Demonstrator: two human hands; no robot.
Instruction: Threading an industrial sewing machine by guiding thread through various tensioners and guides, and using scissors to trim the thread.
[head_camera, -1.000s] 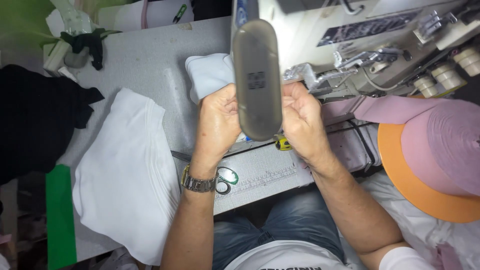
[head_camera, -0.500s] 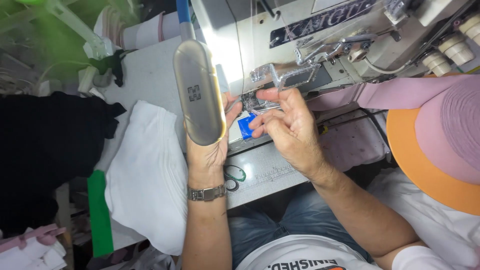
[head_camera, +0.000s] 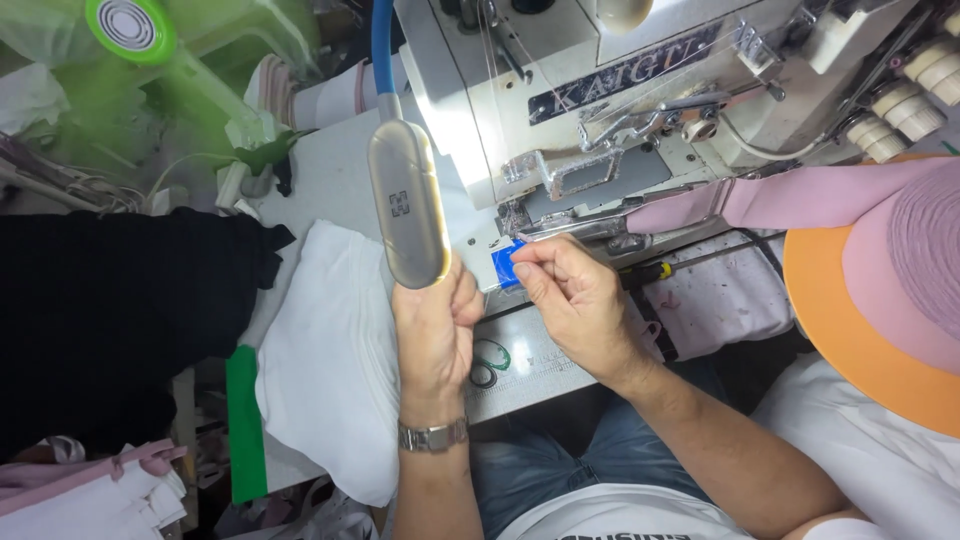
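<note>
left hand (head_camera: 437, 330) – fingers curled at the lamp head (head_camera: 408, 203), grip unclear | right hand (head_camera: 575, 300) – fingertips pinched on a thin tool at blue tab (head_camera: 503, 266), under sewing machine (head_camera: 600, 90) | white cloth (head_camera: 325, 350) left of hands

— Any labels by the sewing machine (head_camera: 600, 110)?

— A dark nameplate (head_camera: 625, 78), long and slanted, on its white front. Below its needle, a small blue tag (head_camera: 503, 266), pinched by fingers.
</note>
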